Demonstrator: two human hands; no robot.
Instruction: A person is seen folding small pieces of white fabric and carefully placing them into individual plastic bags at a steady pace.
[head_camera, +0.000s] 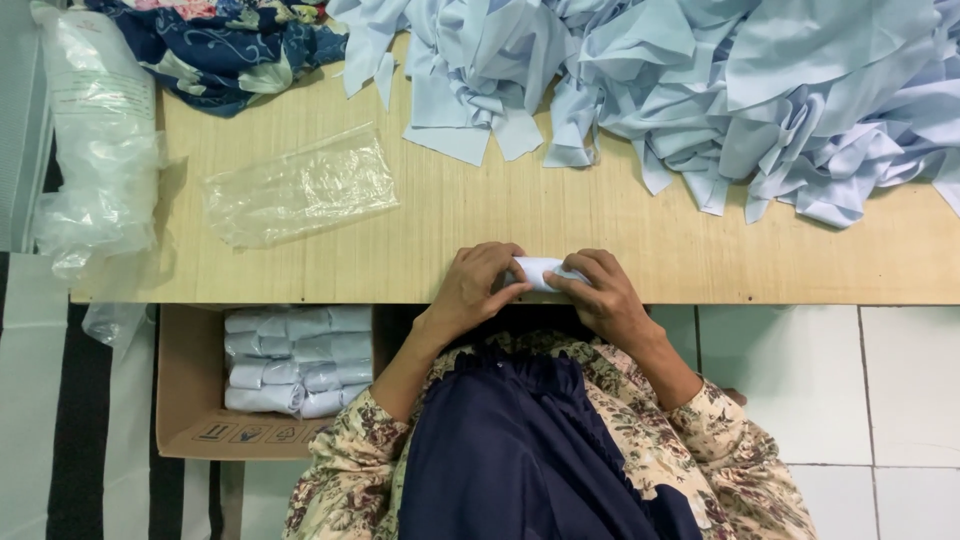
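Head view. Left hand (478, 288) and right hand (598, 290), wrists bent, forearms rising from 6 o'clock, meet at near edge of the pale wooden table (500, 215). Both hands closed on a small roll of light-blue cloth (538, 272), fingers curled over it, thumbs beneath; roll lies at table edge between the hands. At 12–2 o'clock: heap of loose light-blue cloth pieces (720, 90). At 10 o'clock: empty clear plastic bag (298, 188). At 8 o'clock, below table: brown cardboard box (190, 400) w/ stacked rolled cloths (295, 360).
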